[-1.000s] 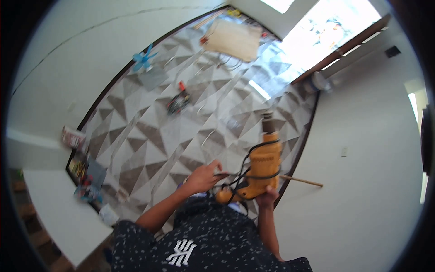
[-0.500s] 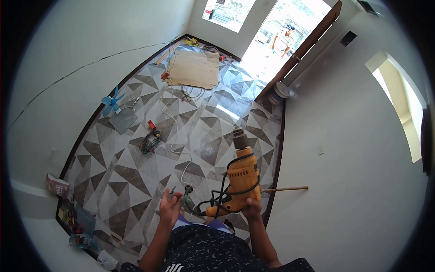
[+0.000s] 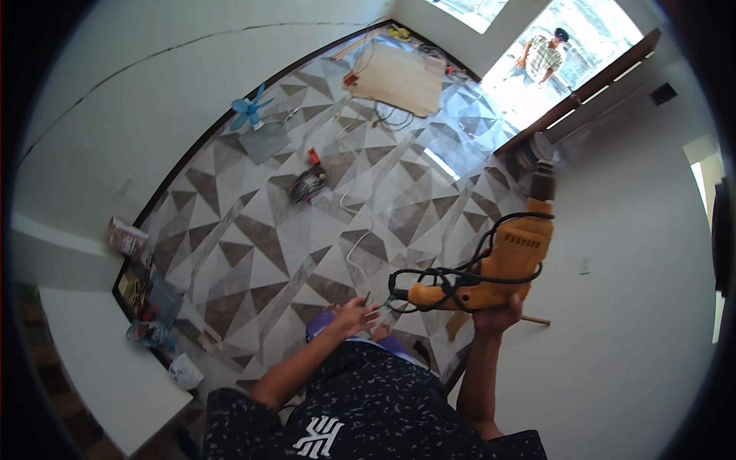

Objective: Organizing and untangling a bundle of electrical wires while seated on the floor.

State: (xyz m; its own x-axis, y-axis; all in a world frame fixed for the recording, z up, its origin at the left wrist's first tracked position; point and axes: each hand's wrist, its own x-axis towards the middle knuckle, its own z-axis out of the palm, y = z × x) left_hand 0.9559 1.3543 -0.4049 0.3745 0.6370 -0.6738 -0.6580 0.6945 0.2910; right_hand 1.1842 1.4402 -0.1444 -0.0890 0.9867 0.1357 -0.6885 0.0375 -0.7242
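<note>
An orange power drill, its dark chuck pointing up and away, is held at the right by my right hand, which is closed around its rear end. The drill's black cord is wound loosely around its body and handle. Left of the handle, near its cord end, is my left hand, fingers partly bent. A thin dark piece sticks up from those fingers, too small to name. Beside the fingertips shows a small greenish bit, also unclear.
A white cord runs over the tiled floor past a cable bundle. A blue fan, a wooden board and a bucket lie farther off. A person stands beyond the open door.
My view has turned, so the room sits farther right and higher or lower. The drill has swung to the right in my right hand; my left hand stays near its cord end.
</note>
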